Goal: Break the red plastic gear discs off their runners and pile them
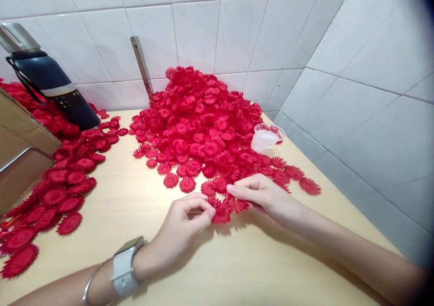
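A big heap of red plastic flower pieces (pixel 200 120) lies against the tiled wall on a pale wooden table (pixel 135 197). My left hand (pixel 183 227), with a white watch on its wrist, pinches a red flower piece (pixel 222 213) at the heap's near edge. My right hand (pixel 261 195) grips more red flower pieces (pixel 239 204) right beside it, fingertips almost touching the left hand's. Both hands rest low on the table.
A second spread of red flower pieces (pixel 61 188) covers the table's left side. A dark blue flask (pixel 50 87) and a cardboard box (pixel 20 148) stand at far left. A small clear plastic cup (pixel 266 138) sits at the heap's right. A metal strip (pixel 142 66) leans on the wall.
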The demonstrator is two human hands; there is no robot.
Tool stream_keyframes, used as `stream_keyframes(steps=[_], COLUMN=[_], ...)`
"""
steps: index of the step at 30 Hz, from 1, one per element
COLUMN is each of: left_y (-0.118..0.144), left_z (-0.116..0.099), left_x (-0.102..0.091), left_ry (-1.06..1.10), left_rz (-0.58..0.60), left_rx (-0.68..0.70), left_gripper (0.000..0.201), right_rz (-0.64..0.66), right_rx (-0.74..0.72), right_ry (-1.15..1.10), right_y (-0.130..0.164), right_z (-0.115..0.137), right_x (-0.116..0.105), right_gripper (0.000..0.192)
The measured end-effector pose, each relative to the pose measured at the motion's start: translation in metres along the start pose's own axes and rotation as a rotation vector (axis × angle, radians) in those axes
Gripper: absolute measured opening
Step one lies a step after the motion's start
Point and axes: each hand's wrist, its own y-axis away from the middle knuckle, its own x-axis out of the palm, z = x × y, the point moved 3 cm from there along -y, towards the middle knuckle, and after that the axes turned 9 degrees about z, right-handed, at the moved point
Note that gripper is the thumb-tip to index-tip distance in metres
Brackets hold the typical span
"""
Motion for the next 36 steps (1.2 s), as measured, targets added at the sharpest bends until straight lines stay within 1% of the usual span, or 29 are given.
stream_keyframes(steps=[2,3,5,6,7,8,9,10,12,14,15,16,17,18,19,22,23,24,25,26,28,29,30,32,36], left_y=[0.000,0.000,0.001,0.000,0.000,0.000,-0.001,-0.002,-0.002,-0.002,-0.002,-0.002,-0.001,-0.001,-0.001,0.000,0.000,0.000,0.000,0.000,0.001,0.001,0.001,0.002,0.003], left_z=[0.001,0.002,0.002,0.002,0.002,0.001,0.001,0.000,0.001,0.003,0.004,0.005,0.005,0.006,0.006,0.007,0.007,0.007,0.007,0.007,0.008,0.008,0.007,0.007,0.007], left_x=[0.000,0.000,-0.001,-0.001,-0.001,-0.001,-0.001,-0.001,-0.002,-0.002,-0.002,-0.003,-0.003,-0.003,-0.002,-0.001,0.000,0.000,0.000,0.000,0.000,0.000,0.001,0.001,0.001], left_ry=[0.025,0.034,0.034,0.028,0.024,0.023,0.026,0.033,0.043,0.037,0.036,0.038,0.048,0.064,0.086,0.159,0.175,0.181,0.182,0.178,0.171,0.172,0.173,0.169,0.146], left_rz=[-0.004,-0.010,-0.034,-0.048,-0.058,-0.064,-0.064,-0.060,-0.057,-0.063,-0.067,-0.072,-0.076,-0.077,-0.077,-0.067,-0.065,-0.069,-0.081,-0.093,-0.112,-0.108,-0.096,-0.075,-0.086], left_rx=[-0.009,-0.017,-0.031,-0.033,-0.032,-0.029,-0.025,-0.017,-0.004,-0.003,-0.008,-0.018,-0.029,-0.038,-0.047,-0.060,-0.057,-0.053,-0.043,-0.032,-0.014,-0.004,0.006,0.027,0.034], left_gripper=[0.016,0.016,0.016,0.016,0.017,0.017,0.017,0.016,0.013,0.007,0.005,0.005,0.008,0.012,0.014,0.022,0.026,0.031,0.036,0.041,0.047,0.049,0.048,0.046,0.042], right_rz=[-0.128,-0.219,-0.417,-0.486,-0.526,-0.536,-0.513,-0.464,-0.295,-0.103,-0.031,0.015,0.022,-0.016,-0.099,-0.482,-0.571,-0.598,-0.563,-0.466,-0.219,-0.126,-0.069,-0.016,-0.007], right_rx=[-0.038,-0.069,-0.140,-0.153,-0.151,-0.145,-0.134,-0.125,-0.094,-0.063,-0.062,-0.068,-0.080,-0.091,-0.101,-0.147,-0.166,-0.173,-0.167,-0.142,-0.086,-0.078,-0.079,-0.093,-0.093], right_ry=[-0.031,-0.036,0.003,0.049,0.103,0.154,0.205,0.254,0.360,0.461,0.499,0.526,0.539,0.544,0.549,0.585,0.585,0.567,0.527,0.470,0.368,0.341,0.322,0.294,0.165], right_y=[0.001,0.002,0.005,0.007,0.008,0.008,0.008,0.008,0.006,0.004,0.004,0.004,0.004,0.004,0.004,0.008,0.010,0.011,0.011,0.010,0.007,0.006,0.006,0.005,0.002], right_z=[0.001,0.002,0.005,0.007,0.007,0.007,0.007,0.006,0.002,-0.002,-0.004,-0.005,-0.005,-0.004,-0.003,0.002,0.004,0.004,0.004,0.002,-0.002,-0.004,-0.005,-0.007,-0.013], right_x=[-0.005,-0.010,-0.021,-0.025,-0.027,-0.028,-0.026,-0.022,-0.009,0.003,0.008,0.010,0.010,0.007,0.002,-0.015,-0.018,-0.018,-0.015,-0.010,0.005,0.012,0.018,0.024,0.025], right_gripper=[0.048,0.047,0.047,0.046,0.045,0.042,0.037,0.032,0.024,0.024,0.025,0.026,0.026,0.026,0.026,0.023,0.025,0.027,0.027,0.025,0.019,0.017,0.014,0.010,0.012])
